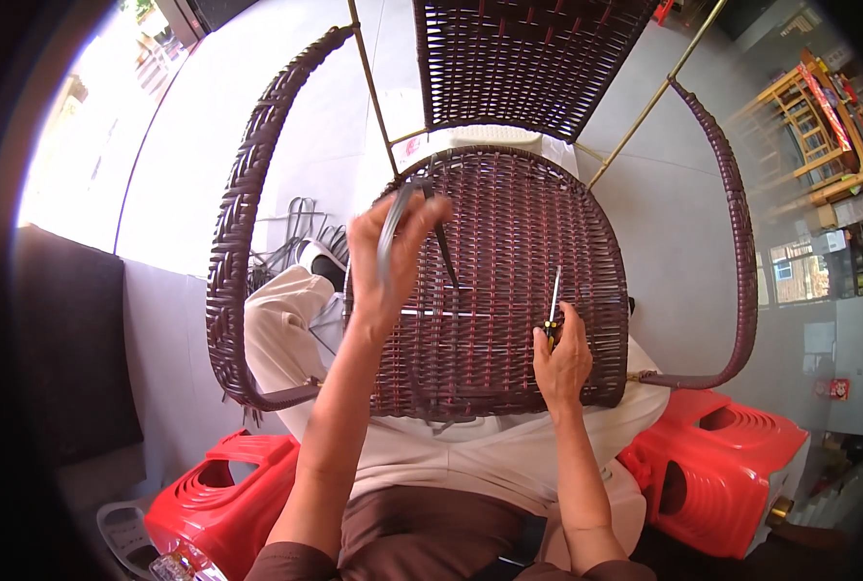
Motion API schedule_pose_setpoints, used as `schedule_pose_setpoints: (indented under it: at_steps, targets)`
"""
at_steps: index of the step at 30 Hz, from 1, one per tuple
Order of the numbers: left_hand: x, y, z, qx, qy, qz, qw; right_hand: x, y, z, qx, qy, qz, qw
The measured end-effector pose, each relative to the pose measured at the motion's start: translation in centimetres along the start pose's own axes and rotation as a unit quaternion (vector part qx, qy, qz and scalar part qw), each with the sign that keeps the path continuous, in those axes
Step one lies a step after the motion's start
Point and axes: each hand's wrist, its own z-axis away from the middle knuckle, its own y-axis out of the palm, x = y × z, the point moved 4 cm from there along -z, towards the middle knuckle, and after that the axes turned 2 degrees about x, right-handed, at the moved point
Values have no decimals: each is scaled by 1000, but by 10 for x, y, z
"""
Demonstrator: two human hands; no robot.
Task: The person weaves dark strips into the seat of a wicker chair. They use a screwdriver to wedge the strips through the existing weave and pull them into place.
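Observation:
A woven brown wicker chair seat (504, 228) rests across my lap, with its wicker backrest (538, 63) beyond it. Raised over the seat's left part, my left hand (398, 242) is closed on a flat weaving strip (446, 257). The strip looks grey where it loops by the hand and dark where it runs down to the weave. My right hand (562, 360) grips a screwdriver (555, 295) by its black and yellow handle, over the right part of the seat. Its metal shaft points away from me. A pale line (431, 313), perhaps a gap or rod, crosses the weave.
Wrapped armrests curve at left (233, 232) and right (741, 242), joined to thin brass-coloured frame rods (635, 131). Loose grey strips (301, 228) lie on the floor by my shoe. Red plastic stools stand at lower left (228, 494) and lower right (722, 455).

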Motion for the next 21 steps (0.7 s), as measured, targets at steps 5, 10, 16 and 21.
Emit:
schedule_pose_setpoints:
  at_steps: [5,10,16,21]
  targets:
    - [-79,-7,-49,-65,152,-16,986,3,-1,0,7,0,-15,1000]
    - [-129,-33,-72,-111,172,84,975,-5,-2,5,-10,45,-104,993]
    - [-121,-36,-13,20,33,186,982,-17,-4,17,100,301,-620,717]
    - [-21,5,93,88,-268,134,950,51,-11,11,173,262,-635,705]
